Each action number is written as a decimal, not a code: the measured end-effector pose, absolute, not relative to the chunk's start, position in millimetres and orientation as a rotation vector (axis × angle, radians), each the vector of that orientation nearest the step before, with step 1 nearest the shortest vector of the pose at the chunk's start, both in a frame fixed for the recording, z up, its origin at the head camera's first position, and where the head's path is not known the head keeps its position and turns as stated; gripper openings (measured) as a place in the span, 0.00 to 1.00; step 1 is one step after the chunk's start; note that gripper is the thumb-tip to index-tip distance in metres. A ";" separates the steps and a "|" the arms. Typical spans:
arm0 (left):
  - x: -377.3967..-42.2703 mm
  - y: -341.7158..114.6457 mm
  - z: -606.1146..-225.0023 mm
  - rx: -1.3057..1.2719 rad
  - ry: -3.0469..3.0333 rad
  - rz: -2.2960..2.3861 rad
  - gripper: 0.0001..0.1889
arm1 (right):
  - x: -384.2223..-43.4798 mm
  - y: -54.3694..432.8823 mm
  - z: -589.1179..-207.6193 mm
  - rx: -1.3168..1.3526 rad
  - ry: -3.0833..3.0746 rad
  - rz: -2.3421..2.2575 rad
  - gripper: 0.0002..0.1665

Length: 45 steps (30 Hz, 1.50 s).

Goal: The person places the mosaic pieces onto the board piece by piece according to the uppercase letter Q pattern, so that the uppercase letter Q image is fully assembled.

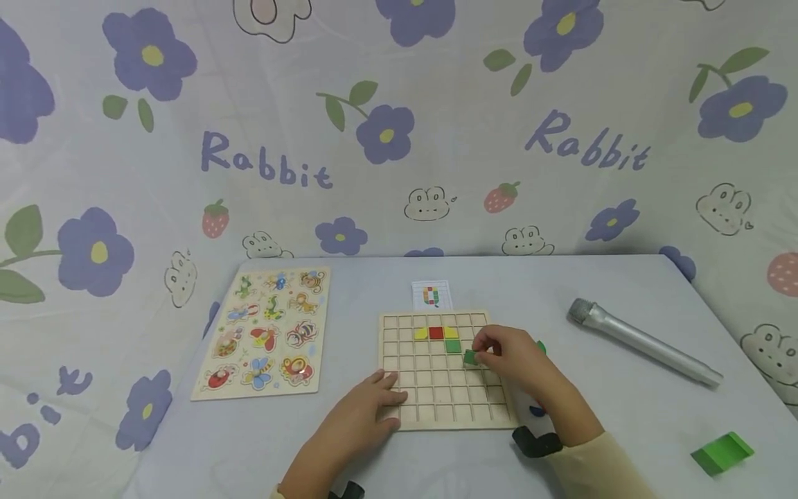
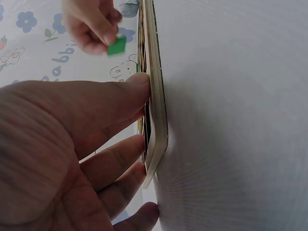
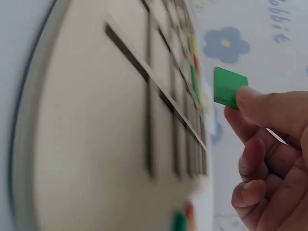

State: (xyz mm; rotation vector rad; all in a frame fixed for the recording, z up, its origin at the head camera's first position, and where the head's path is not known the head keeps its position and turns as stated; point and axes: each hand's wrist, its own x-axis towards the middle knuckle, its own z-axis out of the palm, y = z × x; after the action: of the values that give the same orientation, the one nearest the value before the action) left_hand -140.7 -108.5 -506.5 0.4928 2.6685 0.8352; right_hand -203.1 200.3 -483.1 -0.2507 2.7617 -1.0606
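My right hand (image 1: 514, 357) pinches a small green square tile (image 3: 230, 85) between thumb and fingers, over the right part of a wooden grid board (image 1: 424, 413). In the right wrist view the tile is apart from the board. My left hand (image 1: 364, 416) rests at the board's left edge, its fingers extended onto the grid; in the left wrist view the thumb touches the rim. Near the top of the grid lie a red tile (image 1: 436, 333) with yellow pieces (image 1: 421, 333) on both sides, and a green tile (image 1: 453, 346) below the right one.
A card with a coloured-block figure (image 1: 431, 295) lies behind the board. An insect picture puzzle (image 1: 268, 333) is at left. A silver microphone (image 1: 648, 343) and a green block (image 1: 723, 453) lie at right. My right arm partly hides other pieces (image 1: 537, 411).
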 end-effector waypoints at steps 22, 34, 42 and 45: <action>-139.6 -107.8 -503.0 0.502 2.691 0.811 0.23 | -213.9 171.6 -499.6 -0.277 2.739 -1.030 0.06; -141.3 -107.9 -505.2 0.504 2.687 0.807 0.24 | -214.4 196.2 -488.6 -0.213 2.773 -1.067 0.05; -139.9 -107.5 -503.9 0.511 2.684 0.824 0.24 | -204.9 258.2 -473.7 -0.078 2.885 -0.949 0.10; -139.7 -107.2 -505.3 0.513 2.684 0.819 0.24 | -199.5 270.6 -481.6 -0.093 2.861 -0.893 0.11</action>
State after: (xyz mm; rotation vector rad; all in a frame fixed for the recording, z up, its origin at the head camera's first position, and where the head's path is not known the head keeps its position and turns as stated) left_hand -139.7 -107.2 -505.3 0.5131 2.6843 0.8189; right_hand -199.5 270.6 -481.6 -0.0929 2.8607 -0.8928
